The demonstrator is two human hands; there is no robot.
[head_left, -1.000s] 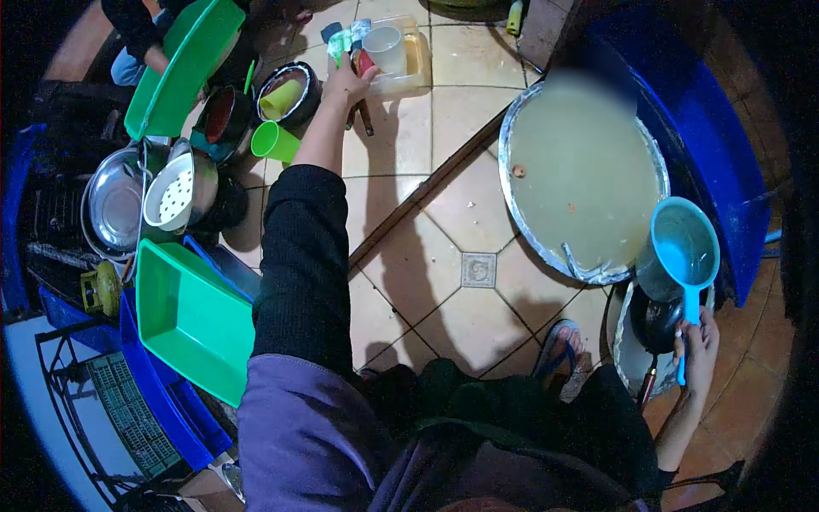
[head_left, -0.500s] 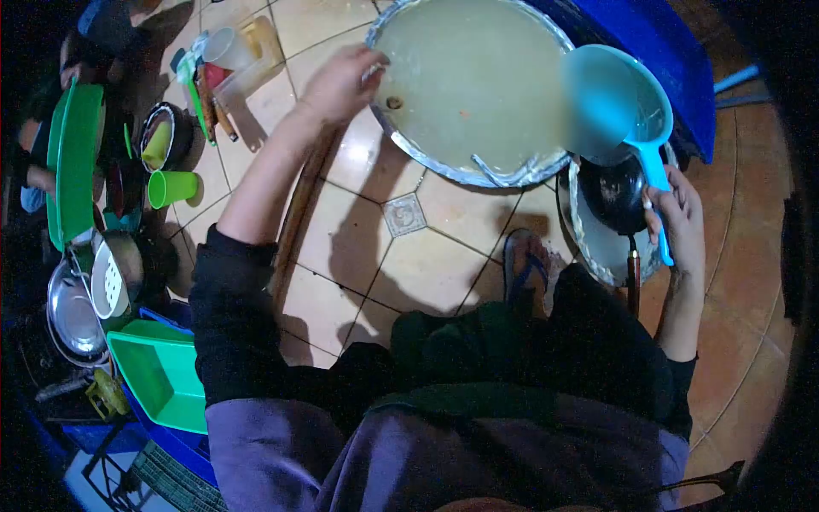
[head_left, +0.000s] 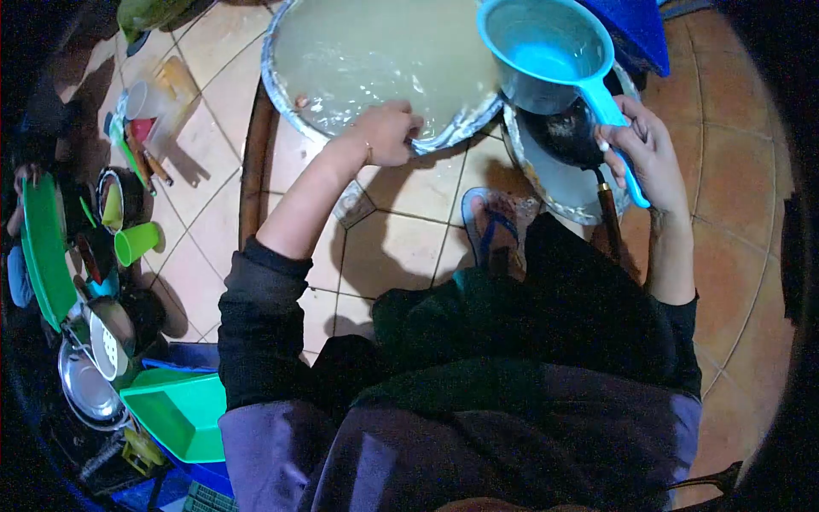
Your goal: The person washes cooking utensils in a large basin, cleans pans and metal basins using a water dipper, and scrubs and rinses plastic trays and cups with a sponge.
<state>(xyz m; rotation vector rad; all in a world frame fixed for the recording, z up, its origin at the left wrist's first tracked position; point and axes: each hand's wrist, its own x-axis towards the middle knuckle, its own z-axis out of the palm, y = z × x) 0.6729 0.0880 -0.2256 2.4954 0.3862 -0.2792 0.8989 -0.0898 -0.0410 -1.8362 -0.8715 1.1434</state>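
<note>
The light-blue round plastic dipper (head_left: 554,64) at one o'clock looks smooth and glossy. At eight o'clock, the silver round metal basin (head_left: 88,386) shines and the green rectangular plastic tub (head_left: 181,414) is smooth. At six o'clock, the purple cloth garment (head_left: 486,435) looks matt.

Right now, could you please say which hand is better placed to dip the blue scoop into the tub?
Probably the right hand: it has the scoop in its grip, near the tub.

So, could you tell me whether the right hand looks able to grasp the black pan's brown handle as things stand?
Probably not straight away: the right hand grips the blue dipper, though the brown handle lies close by, seemingly uncovered.
</note>
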